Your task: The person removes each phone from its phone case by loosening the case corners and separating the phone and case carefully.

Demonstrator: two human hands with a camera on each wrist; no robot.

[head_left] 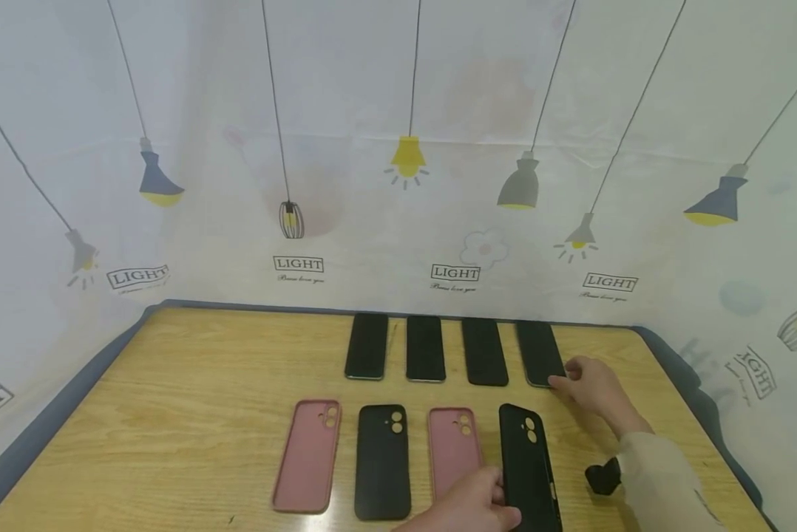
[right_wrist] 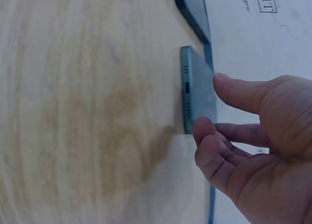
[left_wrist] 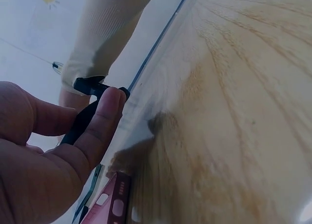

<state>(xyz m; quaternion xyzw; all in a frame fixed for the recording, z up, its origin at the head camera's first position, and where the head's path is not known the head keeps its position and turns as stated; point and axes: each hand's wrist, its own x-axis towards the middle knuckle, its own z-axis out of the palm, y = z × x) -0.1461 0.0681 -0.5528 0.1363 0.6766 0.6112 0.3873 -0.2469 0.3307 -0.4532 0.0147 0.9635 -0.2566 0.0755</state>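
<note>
Between thumb and fingers, my left hand (head_left: 465,502) holds a black phone case (head_left: 528,473) by its left edge, tilted up off the table. In the left wrist view, the thumb and fingers pinch the dark case (left_wrist: 80,124). My right hand (head_left: 591,388) is at the near right corner of the rightmost black phone (head_left: 540,351), which lies on the table. The right wrist view shows the thumb and fingers apart around the greenish edge of that phone (right_wrist: 187,100), without a firm hold. Whether a fingertip touches it, I cannot tell.
Three more dark phones lie along the back: left (head_left: 367,346), middle (head_left: 425,347) and right (head_left: 485,351). Nearer lie a pink case (head_left: 307,454), a black case (head_left: 382,462) and another pink case (head_left: 453,447), partly behind my left hand. A printed curtain (head_left: 372,222) borders the wooden table (head_left: 172,414).
</note>
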